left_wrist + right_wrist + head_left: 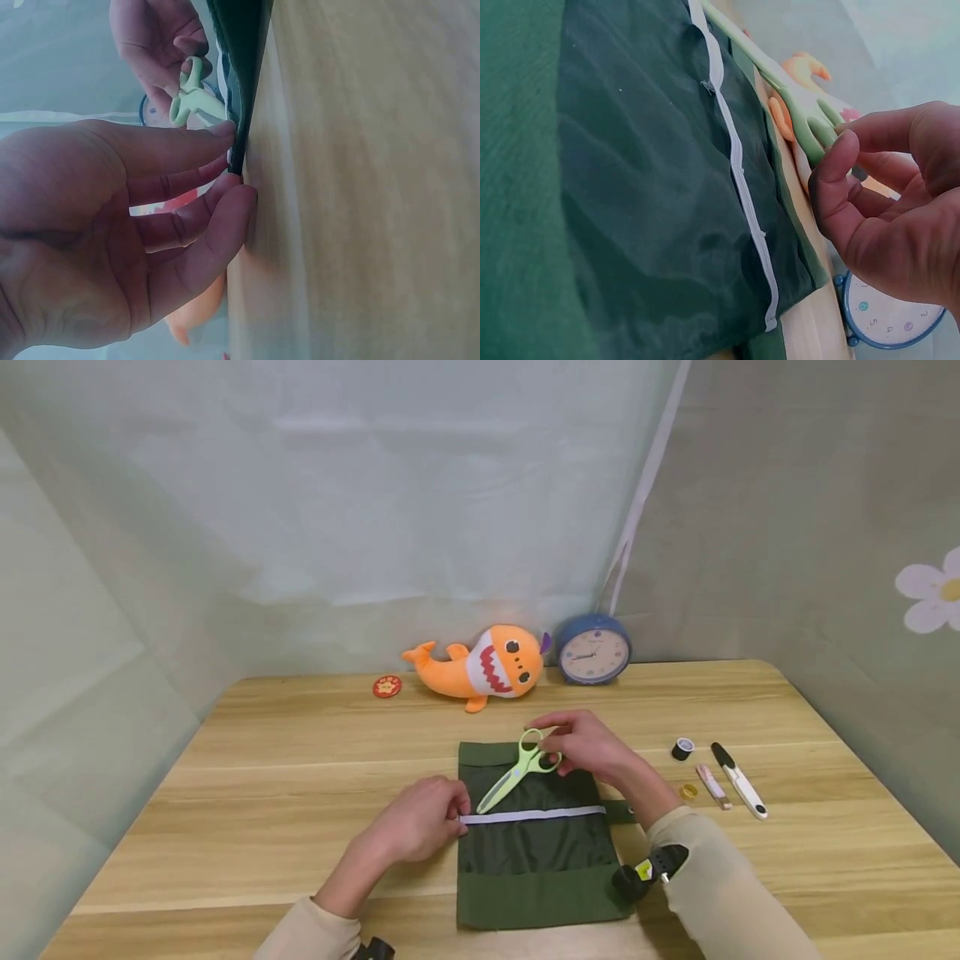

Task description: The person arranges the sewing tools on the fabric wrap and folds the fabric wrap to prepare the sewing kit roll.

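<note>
A dark green cloth pouch (536,897) lies unfolded on the table, a white elastic strip (532,815) across its middle. My left hand (427,814) pinches the pouch's left edge by the end of the elastic; the left wrist view shows thumb and fingers (217,217) on the cloth (244,67). Light green scissors (513,774) are held by the handles in my right hand (588,745), blades pointing down-left with the tip just above the elastic. In the right wrist view, thumb and fingertips (838,154) grip a handle loop of the scissors (806,135).
An orange plush shark (480,670), a blue clock (594,650) and a round red badge (387,686) stand or lie along the back. On the right are a thread spool (682,749), a yellow ring-shaped item (687,791), a pink-and-white tool (713,787) and a white-and-black tool (741,783).
</note>
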`<control>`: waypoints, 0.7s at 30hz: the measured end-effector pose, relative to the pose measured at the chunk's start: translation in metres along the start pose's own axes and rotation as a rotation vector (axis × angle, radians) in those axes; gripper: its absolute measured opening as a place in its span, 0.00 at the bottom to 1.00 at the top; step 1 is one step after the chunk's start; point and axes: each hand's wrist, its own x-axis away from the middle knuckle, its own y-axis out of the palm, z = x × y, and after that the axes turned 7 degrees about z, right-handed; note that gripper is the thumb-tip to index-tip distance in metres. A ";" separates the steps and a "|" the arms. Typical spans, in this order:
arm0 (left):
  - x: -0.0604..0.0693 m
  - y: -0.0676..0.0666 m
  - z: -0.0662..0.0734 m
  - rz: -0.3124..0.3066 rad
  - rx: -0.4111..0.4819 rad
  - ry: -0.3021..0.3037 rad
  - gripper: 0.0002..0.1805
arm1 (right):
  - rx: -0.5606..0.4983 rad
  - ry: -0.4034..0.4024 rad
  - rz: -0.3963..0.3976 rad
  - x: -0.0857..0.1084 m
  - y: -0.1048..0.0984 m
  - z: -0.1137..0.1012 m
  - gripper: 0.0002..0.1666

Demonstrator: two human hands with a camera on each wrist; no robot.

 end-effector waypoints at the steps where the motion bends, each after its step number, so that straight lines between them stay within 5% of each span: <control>1: 0.000 0.000 0.000 0.001 0.000 0.000 0.09 | 0.009 -0.004 -0.001 -0.001 0.001 0.000 0.25; 21: -0.001 0.002 -0.004 0.021 -0.011 0.038 0.11 | 0.089 -0.055 0.011 -0.017 0.017 -0.015 0.14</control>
